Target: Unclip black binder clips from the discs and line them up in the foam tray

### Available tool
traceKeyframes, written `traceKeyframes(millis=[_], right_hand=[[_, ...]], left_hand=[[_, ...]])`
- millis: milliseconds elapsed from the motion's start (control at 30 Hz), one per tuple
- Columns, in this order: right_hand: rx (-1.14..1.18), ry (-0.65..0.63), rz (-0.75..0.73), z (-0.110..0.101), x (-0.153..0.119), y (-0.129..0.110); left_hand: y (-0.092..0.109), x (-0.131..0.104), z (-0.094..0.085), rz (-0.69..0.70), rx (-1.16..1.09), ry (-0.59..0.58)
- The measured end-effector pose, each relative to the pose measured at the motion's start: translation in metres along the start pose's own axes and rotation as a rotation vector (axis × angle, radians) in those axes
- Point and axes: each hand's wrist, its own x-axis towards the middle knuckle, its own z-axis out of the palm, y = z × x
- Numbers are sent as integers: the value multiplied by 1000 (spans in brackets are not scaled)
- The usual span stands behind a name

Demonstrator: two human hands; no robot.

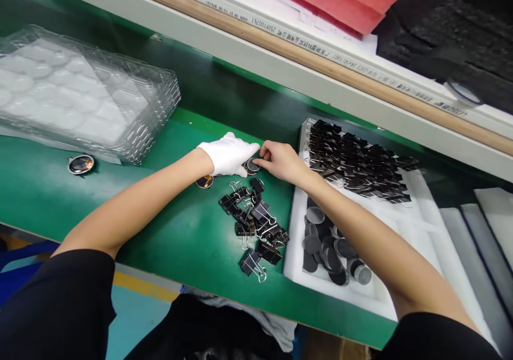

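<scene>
My left hand [232, 155], in a white glove, is closed at the edge of a small round grey disc [252, 166] low over the green bench. My bare right hand [280, 159] pinches the same disc from the other side with thumb and forefinger. The fingers partly hide the disc. Beside my left wrist lies an oval amber piece with a silver rim [204, 182], partly covered. A loose heap of black binder clips [256, 216] with silver wire handles lies just in front of my hands.
To the right, a white foam tray [425, 210] holds rows of black binder clips [356, 159] and a pile of dark round discs [328, 250]. Stacked clear plastic trays [160, 95] stand left, near another amber oval piece [80, 164]. A shelf edge [280, 47] runs across the back.
</scene>
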Motion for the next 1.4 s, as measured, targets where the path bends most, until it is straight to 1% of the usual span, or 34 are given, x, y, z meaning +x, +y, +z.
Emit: traceKeyframes(millis=[67,167,233,267,333,400,433,467,533,600,633,700,767,867,933,967,1067,1133,1200,1267,1300,1333,1400], right_hand=[[-3,-41,3,1,0,3],[77,-108,58,2,0,5],[122,-134,42,2,-2,4],[130,-129,13,1,-3,4],[113,-70,-40,-4,-8,3],[68,2,-56,-12,-17,0],[49,7,-64,-16,-22,-2],[38,-18,-85,-21,-28,-4],[50,-115,-169,-27,-41,-12],[90,-210,-243,-28,-51,-20],[100,-234,-259,-28,-55,-24],[86,-239,-247,-25,-59,-26],[67,-202,-181,-22,-58,-21],[93,-122,-18,-23,-50,-6],[87,-109,77,-25,-43,5],[46,-121,92,-26,-40,10],[-211,-152,24,-28,-34,21],[-372,-149,-29,-30,-34,23],[-423,-139,-59,-33,-35,23],[-347,-72,-88,-33,-32,18],[-268,-2,-86,-31,-27,15],[-180,84,-58,-27,-21,11],[-34,224,83,-16,-5,2]], left_hand=[[0,-1,-1,17,13,-2],[1,-1,-1,47,69,-11],[1,-1,-1,65,119,-11],[1,-1,-1,69,137,-9],[1,-2,-2,65,145,-8],[1,-3,-3,57,122,-19],[1,-4,-3,50,106,-27],[1,-5,-4,43,88,-36],[1,-6,-5,39,55,-40],[2,-7,-4,55,33,-33],[2,-7,-4,68,30,-28],[2,-7,-3,83,36,-25],[1,-6,-2,78,50,-26],[-1,-5,-1,49,68,-18],[-2,-4,-1,6,70,-23],[-3,-4,-1,-16,72,-28],[-2,-4,1,-55,139,2],[-3,-4,1,-47,207,38],[-4,-4,2,-27,234,41],[-5,-3,2,-9,232,17],[-5,-2,2,-7,233,12],[-4,-1,2,-10,238,14],[-1,1,4,-26,258,30]])
